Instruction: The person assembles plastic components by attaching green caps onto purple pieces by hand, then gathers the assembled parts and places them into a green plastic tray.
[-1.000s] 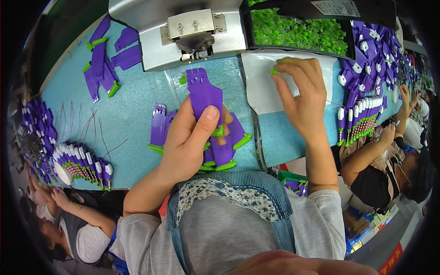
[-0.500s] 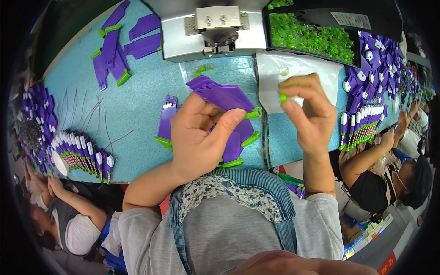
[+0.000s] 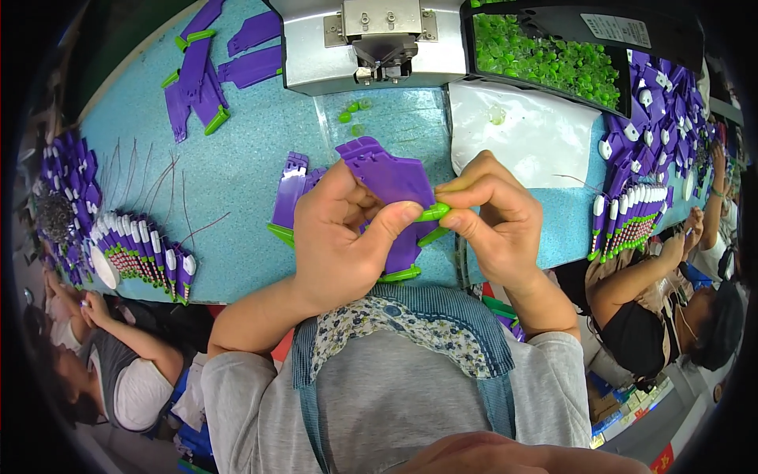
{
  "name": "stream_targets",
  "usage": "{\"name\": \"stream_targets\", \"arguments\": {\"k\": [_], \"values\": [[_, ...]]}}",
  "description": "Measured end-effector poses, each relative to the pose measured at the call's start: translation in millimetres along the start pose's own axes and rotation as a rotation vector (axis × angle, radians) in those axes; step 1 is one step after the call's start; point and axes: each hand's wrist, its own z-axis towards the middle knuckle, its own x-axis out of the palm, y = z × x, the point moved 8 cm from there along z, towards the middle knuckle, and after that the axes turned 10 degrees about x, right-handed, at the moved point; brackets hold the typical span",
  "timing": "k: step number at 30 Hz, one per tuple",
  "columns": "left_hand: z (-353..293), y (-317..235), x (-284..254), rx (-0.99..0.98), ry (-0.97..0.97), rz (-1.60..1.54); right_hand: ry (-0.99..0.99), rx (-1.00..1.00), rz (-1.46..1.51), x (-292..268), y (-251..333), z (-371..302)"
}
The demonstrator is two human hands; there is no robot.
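Observation:
A flat purple plastic piece with a green edge strip is pinched in my left hand, tilted above the table. My right hand is closed, its thumb and forefinger pinching a small green cap against the right end of that strip. Whether the cap is seated there cannot be made out under the fingertips. Beneath and beside my left hand lie more purple pieces with green edges, partly covered by it. Several loose green caps lie on the table just beyond my hands.
A metal machine stands at the far middle. Right of it, a black bin holds many green caps, with a white sheet before it. Purple pieces lie far left. Finished-looking rows flank both sides; co-workers sit left and right.
My right hand has moved left and nearer, bringing the small green cap to the end of the green strip. My left hand still holds the purple piece, now tilted slightly differently.

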Motion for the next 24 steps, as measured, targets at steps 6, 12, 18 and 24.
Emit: {"name": "stream_targets", "arguments": {"k": [6,12,18,24], "values": [[-12.4,-9.7,-53.9,-0.059,-0.11,0.123,0.084,-0.037,-0.191,23.3,9.4,21.5],[-33.4,-20.8,-93.0,-0.156,-0.141,0.525,-0.023,-0.324,-0.494,49.6,16.0,60.6],[23.7,-45.7,-95.6,0.122,-0.039,0.958,-0.017,-0.439,-0.632,66.0,13.5,64.0],[102.2,-43.5,-107.0,0.34,-0.059,1.133,-0.01,-0.105,-0.27,39.3,4.9,60.0]]}}
